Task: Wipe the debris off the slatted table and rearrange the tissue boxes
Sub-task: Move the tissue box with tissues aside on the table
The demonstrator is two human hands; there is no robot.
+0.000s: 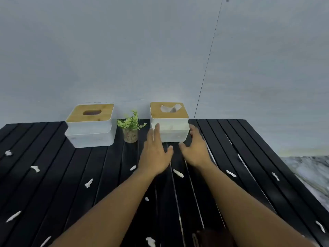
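Observation:
Two white tissue boxes with wooden lids stand at the back of the black slatted table (53, 175). The left tissue box (90, 127) has an empty slot. The right tissue box (173, 134) has a tissue sticking out of its lid. My left hand (154, 154) reaches to that box's left side with straight fingers, fingertips at its left edge. My right hand (195, 148) is at its right side, fingers spread, touching the box's right corner. Several white scraps of debris (88, 183) lie scattered over the slats.
A small green plant in a glass pot (130, 130) stands between the two boxes. A pale wall rises right behind the table. The table's right edge (288, 168) drops to a marbled floor.

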